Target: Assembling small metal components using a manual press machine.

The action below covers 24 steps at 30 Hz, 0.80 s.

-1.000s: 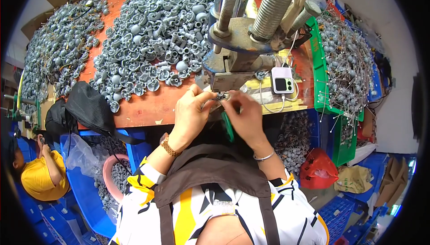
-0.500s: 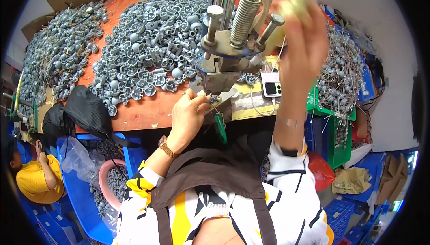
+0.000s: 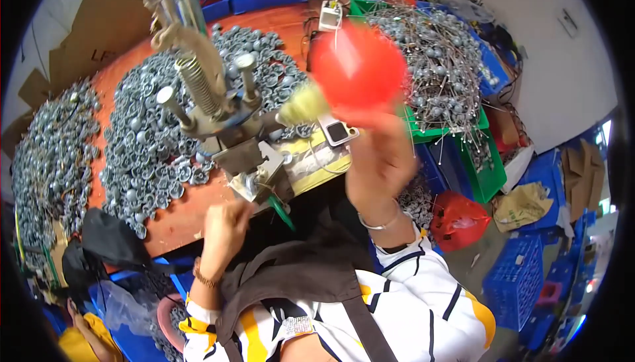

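Observation:
A metal bench press (image 3: 228, 124) with a coil spring and upright bolts stands at the near edge of the bench. My right hand (image 3: 380, 163), smeared by motion, is closed at the end of the press lever, against its big red knob (image 3: 360, 67); a yellow-green wrapped part (image 3: 304, 104) of the lever shows beside it. My left hand (image 3: 226, 226) is closed just in front of the press's lower die (image 3: 251, 183), apart from it. Anything between its fingertips is hidden. Small pale and metal pieces sit at the die. A green strip-like piece (image 3: 281, 212) hangs below.
Grey domed plastic parts (image 3: 142, 163) are heaped behind and left of the press. Another heap (image 3: 53, 163) with wires lies far left. At right, wired grey balls (image 3: 443, 64) overfill a green crate (image 3: 486, 170). A white phone (image 3: 337, 130) lies beside the press.
The view has turned, so the press now appears farther left. My right hand has come down and nearer with the lever's red knob. My left hand has drawn back from the die.

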### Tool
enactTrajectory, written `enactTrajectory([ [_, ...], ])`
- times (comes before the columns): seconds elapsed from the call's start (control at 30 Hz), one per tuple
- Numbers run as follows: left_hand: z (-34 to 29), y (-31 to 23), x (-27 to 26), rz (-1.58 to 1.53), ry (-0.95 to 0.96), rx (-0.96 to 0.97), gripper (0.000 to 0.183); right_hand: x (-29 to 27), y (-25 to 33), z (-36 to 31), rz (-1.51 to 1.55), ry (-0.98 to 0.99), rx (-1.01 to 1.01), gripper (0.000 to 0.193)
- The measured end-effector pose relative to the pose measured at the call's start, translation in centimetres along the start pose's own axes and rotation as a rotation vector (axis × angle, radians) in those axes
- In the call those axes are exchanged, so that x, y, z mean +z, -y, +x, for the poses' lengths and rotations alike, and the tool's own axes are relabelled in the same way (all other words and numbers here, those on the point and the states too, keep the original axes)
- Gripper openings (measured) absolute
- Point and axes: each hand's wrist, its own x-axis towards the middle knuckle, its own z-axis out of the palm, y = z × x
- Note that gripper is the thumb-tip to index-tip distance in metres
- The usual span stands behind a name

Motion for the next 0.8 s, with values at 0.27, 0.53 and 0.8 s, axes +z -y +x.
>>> enactTrajectory([
  [0.27, -4.2, -1.4, -4.5, -1.276, 0.028, -0.156, 0.022, -4.0, -6.4, -3.7, -0.183, 0.208, 0.365, 0.006],
  [0.53, -3.5, 14.2, -25.0, -0.474, -1.783, -0.044, 0.03, -15.6, -12.0, 1.2, -1.033, 0.161, 0.014, 0.003],
  [0.8, -2.1, 11.9, -4.5, -0.083, -0.784, 0.003, 0.014, -21.2, -16.4, 5.9, -1.211, 0.532, -0.076, 0.005],
])
